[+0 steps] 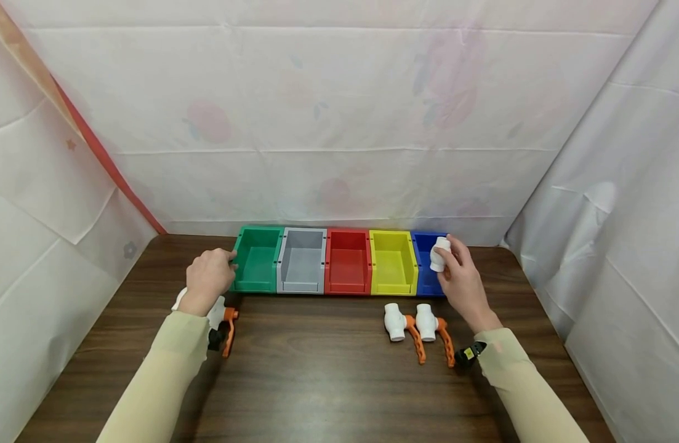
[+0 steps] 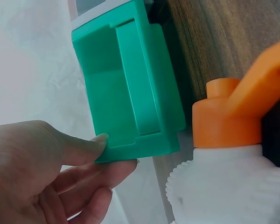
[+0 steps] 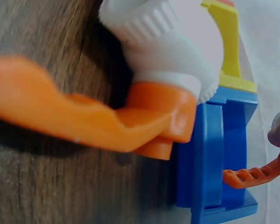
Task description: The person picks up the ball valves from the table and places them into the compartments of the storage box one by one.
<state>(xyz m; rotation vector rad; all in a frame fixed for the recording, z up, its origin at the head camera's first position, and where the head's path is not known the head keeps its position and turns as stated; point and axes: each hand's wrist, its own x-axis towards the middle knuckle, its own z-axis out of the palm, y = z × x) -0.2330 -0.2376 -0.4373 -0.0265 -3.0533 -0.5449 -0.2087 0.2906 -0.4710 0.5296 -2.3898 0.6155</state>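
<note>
My left hand pinches the outer side wall of a green bin, thumb inside and fingers outside in the left wrist view. Between the fingers of my right hand is a white ball valve, held over the blue bin. Its orange handle reaches into that bin's opening in the right wrist view. Two more white valves with orange handles, a left one and a right one, lie before the yellow and blue bins. Another valve lies beside my left wrist, partly hidden.
Grey, red and yellow bins stand in one row between the green and blue ones. Behind the brown wooden table hangs a pale printed cloth, which also covers both sides.
</note>
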